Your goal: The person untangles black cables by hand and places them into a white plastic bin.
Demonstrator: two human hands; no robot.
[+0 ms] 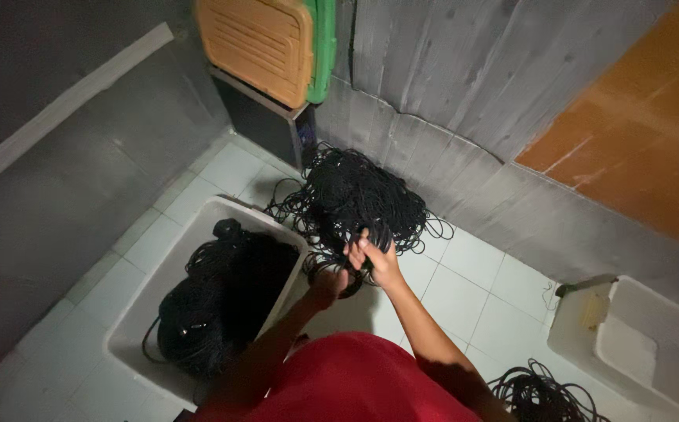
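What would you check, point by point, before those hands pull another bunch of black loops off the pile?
1. Right hand has a firm hold on the bundle of black loops: ok, its fingers are closed round a bunch.
2. Left hand grip: cannot tell, it is in shadow under the bundle.
3. The bunch is free of the rest: not ok, the loops look tangled together.
4. White tub within reach: ok, it sits just beside the left hand.
5. Room in the tub: cannot tell, the black coils already fill much of it.
6. Floor free of stray loops: not ok, some spread over the tiles.
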